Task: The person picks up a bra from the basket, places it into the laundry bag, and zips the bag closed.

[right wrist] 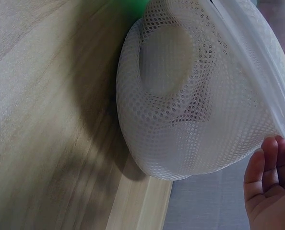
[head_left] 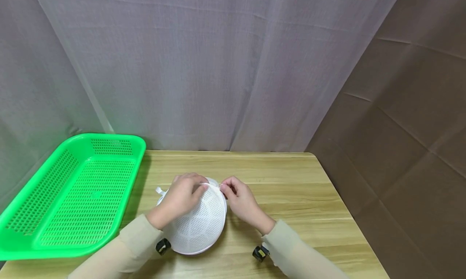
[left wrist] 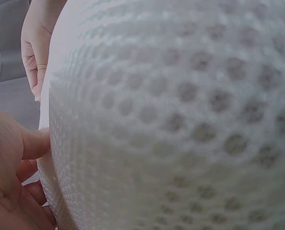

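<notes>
A white mesh laundry bag [head_left: 198, 226], rounded and with a zipper [right wrist: 257, 57] along its seam, stands on the wooden table between both hands. My left hand [head_left: 183, 196] grips its upper edge, thumb on the near mesh and fingers behind. At the end of the zipper, my right hand [head_left: 238, 198] pinches the edge between thumb and fingertips. What lies under those fingertips is hidden. A small white loop [head_left: 160, 191] sticks out at the bag's left. In the left wrist view the mesh [left wrist: 181, 115] fills most of the picture, with the left thumb [left wrist: 34, 143] against its edge.
A large green plastic basket [head_left: 136, 182] with slotted sides stands on the left of the table [head_left: 291, 198]. Grey curtain [head_left: 204, 68] hangs behind the table, and brown cloth [head_left: 407, 149] borders it on the right.
</notes>
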`<state>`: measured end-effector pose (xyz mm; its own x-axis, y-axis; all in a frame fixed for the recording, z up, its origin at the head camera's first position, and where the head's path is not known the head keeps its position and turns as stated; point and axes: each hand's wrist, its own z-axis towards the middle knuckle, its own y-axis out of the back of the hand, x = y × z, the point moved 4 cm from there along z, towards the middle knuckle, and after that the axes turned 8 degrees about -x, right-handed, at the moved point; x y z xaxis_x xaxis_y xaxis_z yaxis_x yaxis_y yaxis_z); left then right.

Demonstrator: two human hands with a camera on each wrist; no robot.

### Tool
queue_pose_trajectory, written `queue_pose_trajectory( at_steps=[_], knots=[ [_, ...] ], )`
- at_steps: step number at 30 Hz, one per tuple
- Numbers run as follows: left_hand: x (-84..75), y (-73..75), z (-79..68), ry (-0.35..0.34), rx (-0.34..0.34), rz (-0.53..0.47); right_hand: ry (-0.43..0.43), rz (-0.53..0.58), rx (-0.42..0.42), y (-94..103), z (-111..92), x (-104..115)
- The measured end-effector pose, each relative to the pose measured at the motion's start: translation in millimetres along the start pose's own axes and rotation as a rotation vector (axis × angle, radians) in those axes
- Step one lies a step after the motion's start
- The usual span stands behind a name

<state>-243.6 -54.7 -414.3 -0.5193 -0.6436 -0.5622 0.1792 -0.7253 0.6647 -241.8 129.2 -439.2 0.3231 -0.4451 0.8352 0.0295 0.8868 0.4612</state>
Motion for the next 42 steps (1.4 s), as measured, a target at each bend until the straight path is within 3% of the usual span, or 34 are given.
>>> queue_pose_trajectory(
  at_steps=[23, 33, 42],
  knots=[
    [11.7, 8.2, 1.0, 0.08, -0.071, -0.047, 0.0, 0.039, 0.011, 2.0, -2, -4],
    [17.8, 14.6, 0.1, 0.178, -0.079, -0.078, -0.025, 0.057, 0.018, 11.6, -8, 32],
    [17.1, 14.7, 1.7, 0.179, -0.063, -0.075, -0.025, 0.061, -0.007, 5.0, -1, -6]
  ],
)
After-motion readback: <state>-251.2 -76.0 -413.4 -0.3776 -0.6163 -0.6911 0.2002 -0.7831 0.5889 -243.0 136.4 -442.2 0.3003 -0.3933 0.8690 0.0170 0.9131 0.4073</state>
